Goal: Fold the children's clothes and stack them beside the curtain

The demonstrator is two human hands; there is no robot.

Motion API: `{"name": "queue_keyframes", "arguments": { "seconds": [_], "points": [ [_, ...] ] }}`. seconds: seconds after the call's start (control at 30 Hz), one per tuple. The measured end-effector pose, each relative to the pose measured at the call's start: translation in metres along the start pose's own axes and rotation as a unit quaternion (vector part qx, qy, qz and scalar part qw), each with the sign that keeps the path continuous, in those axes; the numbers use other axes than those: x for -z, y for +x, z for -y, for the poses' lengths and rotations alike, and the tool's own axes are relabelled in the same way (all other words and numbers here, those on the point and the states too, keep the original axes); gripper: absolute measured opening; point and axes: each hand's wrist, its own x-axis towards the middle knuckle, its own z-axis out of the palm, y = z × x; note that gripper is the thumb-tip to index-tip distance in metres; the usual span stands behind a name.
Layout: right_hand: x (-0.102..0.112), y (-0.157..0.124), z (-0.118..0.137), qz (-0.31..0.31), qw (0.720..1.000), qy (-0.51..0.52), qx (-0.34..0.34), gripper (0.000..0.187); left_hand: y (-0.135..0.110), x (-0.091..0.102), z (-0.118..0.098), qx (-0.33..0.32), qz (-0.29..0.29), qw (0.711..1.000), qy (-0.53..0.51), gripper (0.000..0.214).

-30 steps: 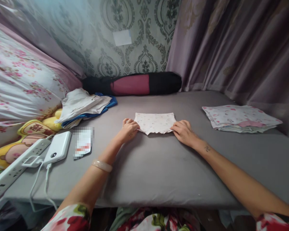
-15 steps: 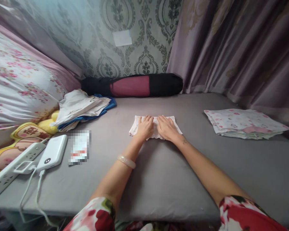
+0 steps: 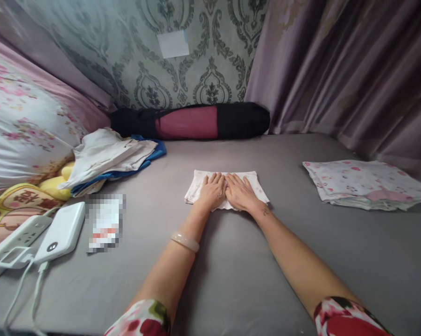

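Note:
A small folded white cloth (image 3: 261, 189) with a faint print lies flat in the middle of the grey sheet (image 3: 252, 261). My left hand (image 3: 213, 190) rests palm down on its left half, fingers stretched forward. Beside it, my right hand (image 3: 239, 190) presses flat on the right half, and the two hands meet near the cloth's centre. Neither hand grips anything. The part of the cloth under the palms is hidden.
To the right lies a stack of folded printed cloths (image 3: 361, 179). At left are piled white and blue clothes (image 3: 108, 151), a blurred packet (image 3: 106, 219), a white power bank (image 3: 61, 233) with cables and a power strip (image 3: 24, 235). A black-and-maroon roll (image 3: 185, 123) lines the wall.
My hands have slid inward and now touch along their inner sides on the cloth. The view has shifted slightly closer; the surrounding things stay put.

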Motion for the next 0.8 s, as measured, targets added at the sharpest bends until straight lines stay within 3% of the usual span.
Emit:
{"name": "queue_keyframes", "arguments": {
  "seconds": [0.2,0.33,0.53,0.8],
  "points": [
    [0.0027,0.0042,-0.0006,-0.014,1.0,0.001,-0.012,0.058,0.0027,0.0025,-0.0014,0.013,-0.046,0.999,0.016,0.045],
    [0.0039,0.006,-0.0026,-0.009,1.0,0.002,-0.014,0.058,0.0039,0.0009,-0.0025,0.034,-0.029,0.999,0.018,0.047],
    [0.0036,0.0067,-0.007,-0.01,1.0,0.009,0.015,0.059,0.0029,0.0013,0.001,-0.003,-0.056,0.998,0.022,0.048],
    [0.0033,0.0068,-0.0042,-0.002,1.0,0.008,-0.007,0.058,0.0063,-0.0009,0.0006,0.015,-0.016,1.0,0.007,0.049]
  ]
}}
